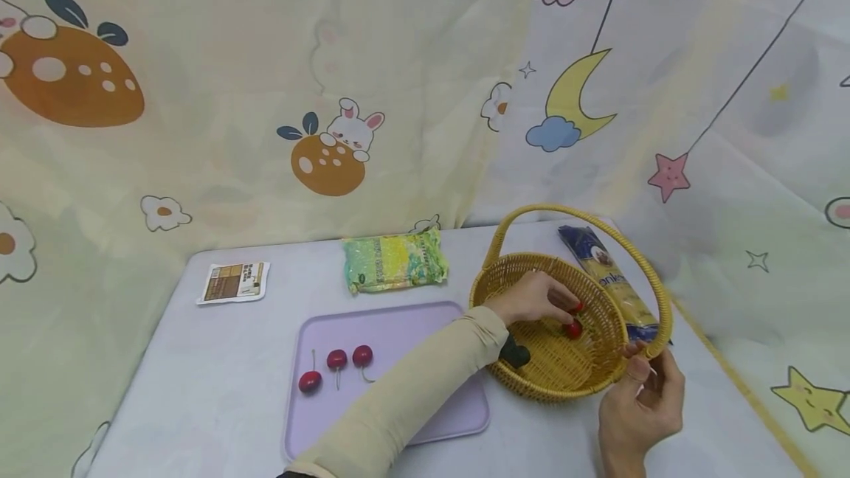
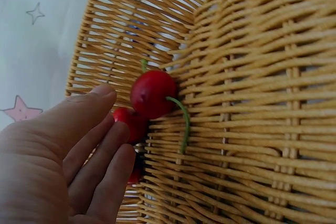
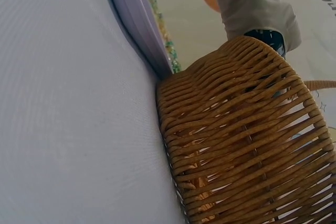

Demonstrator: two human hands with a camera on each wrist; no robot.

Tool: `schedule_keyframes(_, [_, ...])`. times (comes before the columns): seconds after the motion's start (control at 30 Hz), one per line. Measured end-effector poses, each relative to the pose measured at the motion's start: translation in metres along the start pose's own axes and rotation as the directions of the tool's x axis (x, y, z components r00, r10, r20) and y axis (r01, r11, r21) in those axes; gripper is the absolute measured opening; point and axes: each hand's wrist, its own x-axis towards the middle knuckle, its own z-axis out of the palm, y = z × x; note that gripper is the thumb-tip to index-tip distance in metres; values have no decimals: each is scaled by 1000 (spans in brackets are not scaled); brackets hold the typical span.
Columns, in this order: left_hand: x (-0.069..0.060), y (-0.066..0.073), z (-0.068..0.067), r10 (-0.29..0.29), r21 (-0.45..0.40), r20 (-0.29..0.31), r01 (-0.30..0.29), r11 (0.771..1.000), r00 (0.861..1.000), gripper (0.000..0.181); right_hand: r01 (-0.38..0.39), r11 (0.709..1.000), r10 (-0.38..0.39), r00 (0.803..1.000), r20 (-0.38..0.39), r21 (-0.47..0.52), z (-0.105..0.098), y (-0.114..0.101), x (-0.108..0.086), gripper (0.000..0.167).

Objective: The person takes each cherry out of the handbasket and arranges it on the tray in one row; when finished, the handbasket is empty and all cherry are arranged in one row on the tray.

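Note:
A yellow wicker basket (image 1: 558,375) with a tall handle stands at the right of the table, tipped toward the camera. My left hand (image 1: 534,299) reaches inside it. In the left wrist view, the fingers are loosely extended beside a red cherry (image 2: 153,94) with a green stem. Another cherry (image 2: 131,123) lies at the fingertips, and a third is partly hidden behind the fingers. My right hand (image 1: 643,404) grips the basket's near right rim by the handle's base. The right wrist view shows only the basket's outside (image 3: 241,135), not the hand's fingers.
Left of the basket, a lilac tray (image 1: 385,319) bears three dark red cherries (image 1: 336,358), partly under the left sleeve (image 1: 412,389). Behind stand a green-yellow packet (image 1: 396,260) and a small brown-white packet (image 1: 235,282). A blue-gold bag (image 1: 614,279) lies behind the basket.

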Motion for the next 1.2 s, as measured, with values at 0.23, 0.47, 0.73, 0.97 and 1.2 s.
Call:
schedule_keyframes(0.23, [2, 2, 3, 8, 133, 59, -16, 991, 998, 38, 9, 999, -9, 1000, -2, 39, 1, 3, 0, 29])
schedule_keyframes(0.47, [3, 3, 6, 60, 272, 112, -89, 958, 992, 37, 16, 996, -16, 1000, -3, 92, 2, 2, -1, 28])
schedule_keyframes(0.73, [4, 4, 8, 83, 369, 138, -129, 921, 987, 36, 18, 998, -18, 1000, 0, 68, 1, 2, 0, 28])
schedule_keyframes(0.97, [3, 5, 9, 96, 446, 173, -165, 880, 980, 30, 11, 998, -11, 1000, -11, 65, 2, -2, -2, 28])
schedule_keyframes(1.2, [9, 2, 11, 122, 450, 131, -169, 877, 984, 25, -2, 1000, 2, 1000, 2, -20, 0, -1, 0, 30])
